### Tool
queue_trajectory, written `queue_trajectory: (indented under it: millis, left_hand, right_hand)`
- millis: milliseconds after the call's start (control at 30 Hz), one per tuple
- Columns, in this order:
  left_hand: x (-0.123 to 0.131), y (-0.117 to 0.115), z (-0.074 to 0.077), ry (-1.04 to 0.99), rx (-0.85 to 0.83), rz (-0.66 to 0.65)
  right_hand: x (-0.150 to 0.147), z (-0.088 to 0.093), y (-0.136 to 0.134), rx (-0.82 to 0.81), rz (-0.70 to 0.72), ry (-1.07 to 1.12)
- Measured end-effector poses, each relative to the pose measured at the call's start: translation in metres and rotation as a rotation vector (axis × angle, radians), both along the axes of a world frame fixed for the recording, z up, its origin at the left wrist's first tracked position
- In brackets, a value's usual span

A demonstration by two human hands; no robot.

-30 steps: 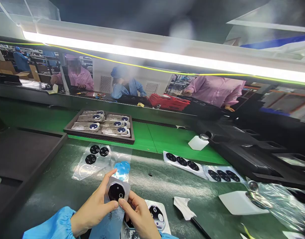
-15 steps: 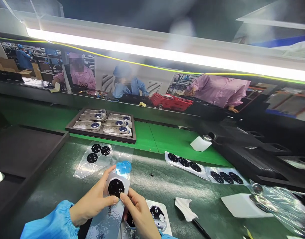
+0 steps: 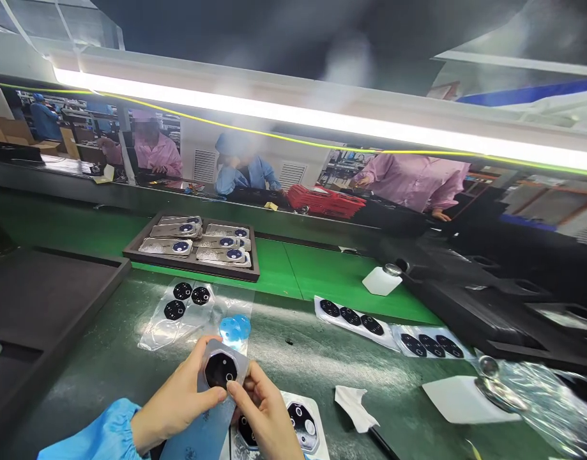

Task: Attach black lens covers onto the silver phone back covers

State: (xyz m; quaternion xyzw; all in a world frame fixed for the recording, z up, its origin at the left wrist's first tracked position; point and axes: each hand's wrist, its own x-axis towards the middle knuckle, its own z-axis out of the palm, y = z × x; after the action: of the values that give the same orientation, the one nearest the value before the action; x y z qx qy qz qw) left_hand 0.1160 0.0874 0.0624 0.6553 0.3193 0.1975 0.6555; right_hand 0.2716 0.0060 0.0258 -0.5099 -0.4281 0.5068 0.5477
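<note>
My left hand (image 3: 178,402) grips a silver-grey phone back cover (image 3: 211,396) by its left edge, thumb on the face beside the black octagonal camera plate (image 3: 220,370). My right hand (image 3: 264,415) pinches the cover at the lower right of that black plate, fingertips pressed on it. Under my hands lies a white card (image 3: 312,415) with another black octagonal camera piece (image 3: 300,421). Blue round film tabs (image 3: 234,328) sit just beyond the cover.
A dark tray (image 3: 192,263) of several finished covers stands on the green belt. Clear film with three black lenses (image 3: 182,300) lies left; two strips of black lenses (image 3: 355,316) lie right. A white wipe (image 3: 353,406), white bottles (image 3: 382,280) and dark trays (image 3: 489,294) are nearby. Other workers sit across.
The cover has tilted slightly and dropped a little in my hands. My right fingertips stay pressed at the black plate's lower edge.
</note>
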Motion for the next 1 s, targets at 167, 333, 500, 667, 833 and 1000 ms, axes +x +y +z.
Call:
queue_trajectory:
  millis: [167, 333, 500, 667, 833, 1000]
  left_hand:
    - [-0.002, -0.004, 0.005, 0.061, 0.088, -0.037]
    - [-0.001, -0.012, 0.01, 0.153, 0.175, 0.003]
    - [0.002, -0.01, 0.006, 0.059, 0.091, 0.054]
    - [0.001, 0.001, 0.012, -0.099, -0.347, 0.029]
    - [-0.001, 0.005, 0.015, -0.167, -0.583, -0.01]
    - [0.002, 0.004, 0.01, -0.218, -0.631, -0.075]
  right_hand:
    - [0.001, -0.002, 0.0, -0.001, 0.021, -0.001]
    - [-0.005, -0.007, -0.002, -0.005, -0.038, -0.131]
    - [-0.006, -0.004, -0.001, 0.019, -0.087, -0.209]
    - [0.001, 0.009, 0.002, 0.009, 0.035, 0.047]
    - [-0.001, 0.014, 0.001, -0.047, 0.087, 0.21]
    - [-0.004, 0.011, 0.001, -0.064, 0.046, 0.262]
